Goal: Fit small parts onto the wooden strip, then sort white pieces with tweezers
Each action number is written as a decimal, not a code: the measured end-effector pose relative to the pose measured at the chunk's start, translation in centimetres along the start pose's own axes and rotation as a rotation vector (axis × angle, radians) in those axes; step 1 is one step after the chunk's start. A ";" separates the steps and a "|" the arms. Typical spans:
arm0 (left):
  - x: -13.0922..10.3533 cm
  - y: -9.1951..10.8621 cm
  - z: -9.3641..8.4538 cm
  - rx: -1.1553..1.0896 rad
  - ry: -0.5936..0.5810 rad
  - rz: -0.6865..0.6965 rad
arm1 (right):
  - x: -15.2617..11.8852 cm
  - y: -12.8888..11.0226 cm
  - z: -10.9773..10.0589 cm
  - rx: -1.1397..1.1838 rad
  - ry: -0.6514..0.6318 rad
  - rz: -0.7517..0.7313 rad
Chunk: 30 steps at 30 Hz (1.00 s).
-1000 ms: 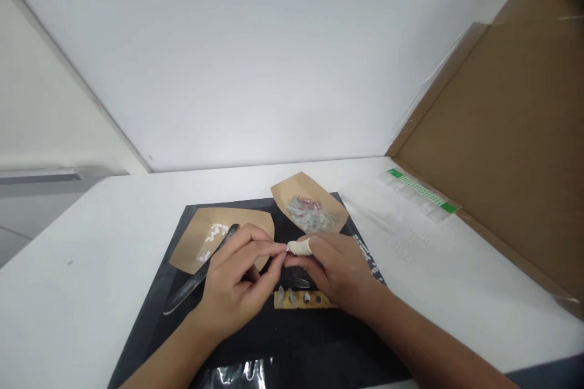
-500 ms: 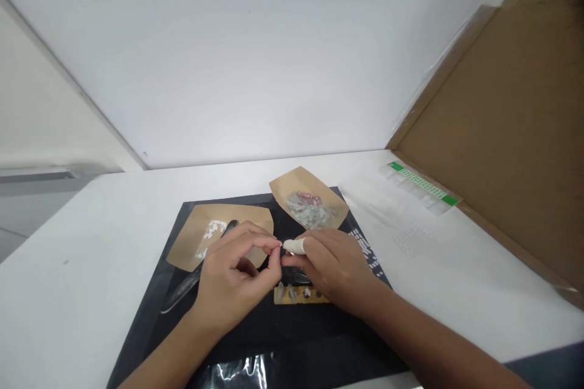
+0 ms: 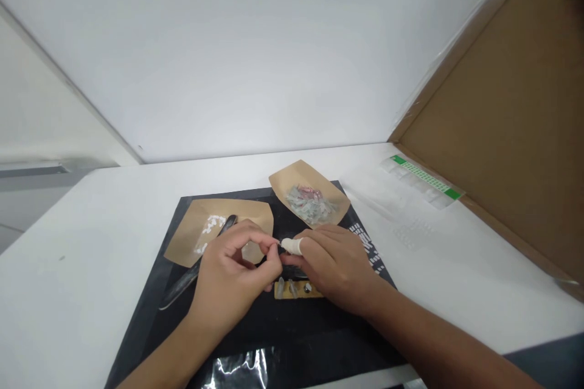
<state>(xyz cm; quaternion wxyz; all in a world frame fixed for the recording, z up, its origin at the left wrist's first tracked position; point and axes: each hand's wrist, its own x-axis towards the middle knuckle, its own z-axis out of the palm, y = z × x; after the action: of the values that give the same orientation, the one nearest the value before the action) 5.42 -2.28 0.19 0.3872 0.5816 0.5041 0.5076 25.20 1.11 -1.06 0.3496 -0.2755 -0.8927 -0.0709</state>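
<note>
My left hand (image 3: 239, 264) is closed, thumb and index fingertip pinched on something too small to make out. My right hand (image 3: 335, 264) meets it at the fingertips over a black mat (image 3: 255, 340); its index finger wears a white finger cot (image 3: 292, 247). Its fingers are also pressed together on a tiny piece I cannot name. Just below the fingertips lies a yellowish strip (image 3: 285, 296) with small clear pieces and round dark spots, partly hidden by the right hand. A slim dark tool (image 3: 182, 285) with a curved tip passes behind my left hand.
A brown paper tray (image 3: 185, 240) with small white pieces lies at left. Another brown paper tray (image 3: 280, 181) holds greyish and reddish clear bits. Rows of white pieces (image 3: 365, 243) line the mat's right edge. Farther right are a green-marked clear packet (image 3: 429, 176) and a cardboard panel (image 3: 511, 115).
The view has shifted slightly. Both hands stay together at the fingertips, with the left fingers pinched a little differently. The right hand covers slightly more of the yellowish strip.
</note>
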 end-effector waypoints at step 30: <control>0.6 0.4 -0.8 -0.180 -0.132 -0.096 | 0.3 0.1 -0.3 0.248 -0.014 0.239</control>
<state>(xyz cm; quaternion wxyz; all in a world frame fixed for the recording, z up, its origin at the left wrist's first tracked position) 4.66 -1.80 0.90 0.4939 0.5520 0.4573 0.4922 25.21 1.20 -0.60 0.3809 -0.3349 -0.8577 0.0839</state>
